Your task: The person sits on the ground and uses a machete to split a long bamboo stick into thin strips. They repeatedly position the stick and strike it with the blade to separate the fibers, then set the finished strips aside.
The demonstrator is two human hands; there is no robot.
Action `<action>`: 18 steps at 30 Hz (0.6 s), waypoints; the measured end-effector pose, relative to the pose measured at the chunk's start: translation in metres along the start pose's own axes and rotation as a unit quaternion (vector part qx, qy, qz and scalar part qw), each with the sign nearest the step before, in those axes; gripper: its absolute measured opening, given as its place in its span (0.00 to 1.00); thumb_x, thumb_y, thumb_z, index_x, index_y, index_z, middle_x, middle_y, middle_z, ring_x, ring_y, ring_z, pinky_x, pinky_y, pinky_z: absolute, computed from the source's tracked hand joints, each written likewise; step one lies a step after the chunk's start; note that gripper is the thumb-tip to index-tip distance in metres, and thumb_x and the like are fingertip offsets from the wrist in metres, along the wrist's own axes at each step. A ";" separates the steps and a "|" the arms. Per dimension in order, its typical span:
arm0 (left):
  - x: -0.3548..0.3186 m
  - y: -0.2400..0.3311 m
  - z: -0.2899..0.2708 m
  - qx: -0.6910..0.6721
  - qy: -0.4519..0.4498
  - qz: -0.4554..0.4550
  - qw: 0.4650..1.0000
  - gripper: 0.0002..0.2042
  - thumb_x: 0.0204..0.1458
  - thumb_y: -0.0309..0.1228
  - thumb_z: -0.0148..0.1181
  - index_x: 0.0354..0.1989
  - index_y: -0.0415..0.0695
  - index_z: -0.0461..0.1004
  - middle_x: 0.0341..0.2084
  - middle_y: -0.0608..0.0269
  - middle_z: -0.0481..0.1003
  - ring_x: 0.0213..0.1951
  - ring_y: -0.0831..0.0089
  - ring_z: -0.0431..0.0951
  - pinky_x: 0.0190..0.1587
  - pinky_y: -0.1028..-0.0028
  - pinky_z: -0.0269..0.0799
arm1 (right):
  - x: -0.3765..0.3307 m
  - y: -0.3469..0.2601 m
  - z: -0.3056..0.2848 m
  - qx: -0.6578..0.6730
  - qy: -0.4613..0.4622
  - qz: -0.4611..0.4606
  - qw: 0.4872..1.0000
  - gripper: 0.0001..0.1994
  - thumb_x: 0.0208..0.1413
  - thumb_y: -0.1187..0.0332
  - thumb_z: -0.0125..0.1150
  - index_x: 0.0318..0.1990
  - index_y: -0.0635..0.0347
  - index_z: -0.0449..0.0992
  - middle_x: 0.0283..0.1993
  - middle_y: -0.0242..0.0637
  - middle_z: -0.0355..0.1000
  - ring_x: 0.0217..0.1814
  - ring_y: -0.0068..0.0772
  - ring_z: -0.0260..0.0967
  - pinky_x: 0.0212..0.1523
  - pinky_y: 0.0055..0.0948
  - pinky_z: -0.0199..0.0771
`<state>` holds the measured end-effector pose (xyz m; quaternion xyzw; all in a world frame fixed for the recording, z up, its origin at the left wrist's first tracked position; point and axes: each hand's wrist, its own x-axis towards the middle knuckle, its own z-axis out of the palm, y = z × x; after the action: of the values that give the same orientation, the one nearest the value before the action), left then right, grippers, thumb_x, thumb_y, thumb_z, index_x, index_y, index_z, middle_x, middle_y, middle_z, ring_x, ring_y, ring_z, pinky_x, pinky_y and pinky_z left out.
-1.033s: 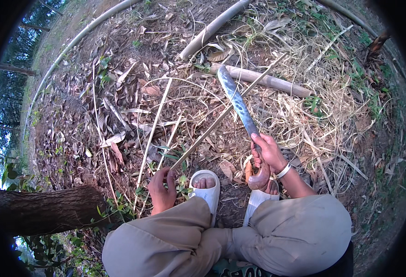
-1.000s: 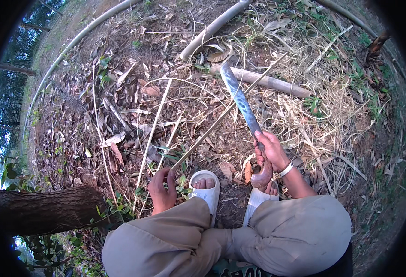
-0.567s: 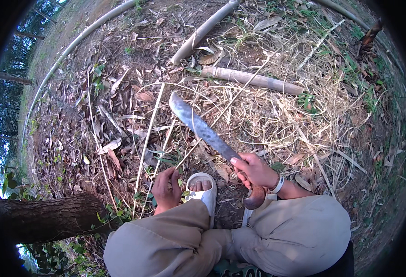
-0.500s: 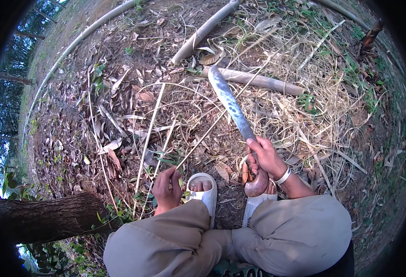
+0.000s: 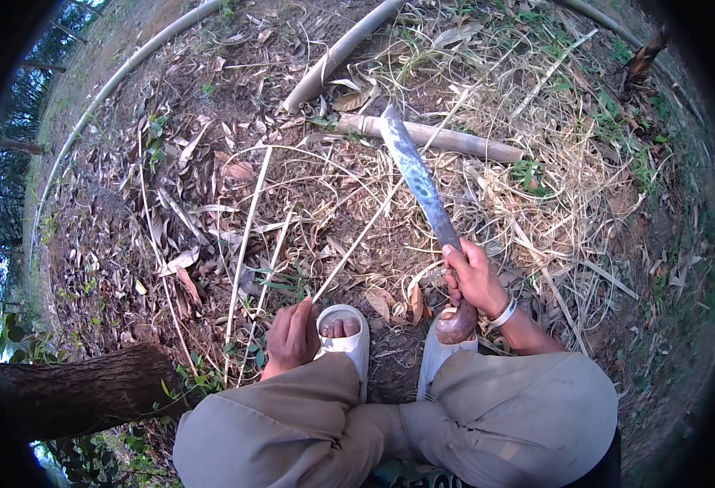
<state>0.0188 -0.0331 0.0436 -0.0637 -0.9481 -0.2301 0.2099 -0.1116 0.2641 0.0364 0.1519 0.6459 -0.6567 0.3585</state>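
Note:
My right hand [image 5: 475, 276] grips the wooden handle of a long machete [image 5: 417, 177], its grey blade raised and pointing up and away over the ground. My left hand [image 5: 291, 333] is closed on the near end of a thin pale bamboo strip [image 5: 373, 220], beside my left foot in a white sandal [image 5: 343, 332]. The strip runs diagonally up to the right, under the blade. I am squatting, knees in tan trousers at the bottom of the view.
Dry leaves, straw and thin split strips [image 5: 243, 244] cover the dirt. A short bamboo piece [image 5: 455, 142] lies beyond the blade, a longer pole [image 5: 337, 55] farther back, a curved pipe [image 5: 113, 85] at left. A tree trunk [image 5: 81, 390] lies at lower left.
The machete swung down to the left toward the strip, then rose again to the raised position. My left hand stayed on the strip by the sandal.

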 end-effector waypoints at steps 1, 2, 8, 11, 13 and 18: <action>0.002 0.001 0.001 0.002 0.000 -0.001 1.000 0.09 0.51 0.18 0.63 0.41 0.35 0.77 0.28 0.53 0.77 0.26 0.62 0.77 0.26 0.70 0.72 | -0.010 0.003 0.010 -0.037 -0.062 -0.013 0.997 0.13 0.67 0.61 0.49 0.32 0.58 0.64 0.17 0.27 0.62 0.12 0.16 0.57 0.13 0.21 0.60; 0.004 0.002 0.002 0.003 -0.001 -0.002 1.000 0.09 0.51 0.18 0.62 0.41 0.35 0.77 0.28 0.52 0.77 0.26 0.62 0.77 0.26 0.70 0.72 | -0.023 0.009 0.021 -0.074 -0.123 -0.026 0.989 0.13 0.67 0.61 0.50 0.32 0.58 0.65 0.17 0.26 0.62 0.12 0.17 0.58 0.13 0.21 0.61; -0.005 -0.005 -0.002 0.021 -0.016 0.008 1.000 0.10 0.51 0.18 0.62 0.43 0.35 0.76 0.28 0.52 0.77 0.27 0.62 0.77 0.28 0.69 0.73 | -0.010 0.008 0.015 -0.068 -0.133 -0.007 0.989 0.13 0.68 0.61 0.48 0.32 0.59 0.66 0.17 0.26 0.62 0.13 0.16 0.59 0.12 0.20 0.62; 0.001 0.000 0.001 0.020 -0.025 0.016 0.999 0.11 0.51 0.17 0.62 0.44 0.35 0.76 0.28 0.52 0.78 0.28 0.62 0.78 0.29 0.69 0.73 | -0.008 0.012 0.018 -0.015 -0.073 -0.004 0.997 0.12 0.68 0.60 0.47 0.40 0.60 0.66 0.15 0.26 0.59 0.12 0.18 0.59 0.12 0.22 0.60; 0.002 0.001 0.001 0.023 -0.021 0.014 0.999 0.12 0.51 0.18 0.62 0.44 0.35 0.76 0.29 0.53 0.78 0.29 0.62 0.78 0.29 0.69 0.73 | -0.030 0.015 0.039 -0.085 -0.155 -0.056 0.983 0.12 0.67 0.61 0.49 0.36 0.60 0.68 0.16 0.28 0.63 0.13 0.18 0.60 0.12 0.23 0.61; 0.003 0.000 -0.004 0.020 -0.015 0.004 1.000 0.11 0.51 0.18 0.63 0.43 0.36 0.76 0.29 0.53 0.78 0.28 0.62 0.79 0.29 0.70 0.74 | -0.022 0.009 0.041 -0.090 -0.170 -0.016 0.981 0.12 0.66 0.62 0.50 0.35 0.61 0.70 0.16 0.29 0.66 0.13 0.17 0.62 0.14 0.23 0.62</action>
<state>0.0178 -0.0350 0.0477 -0.0665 -0.9554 -0.2091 0.1978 -0.0797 0.2314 0.0497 -0.0051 0.6344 -0.6181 0.4642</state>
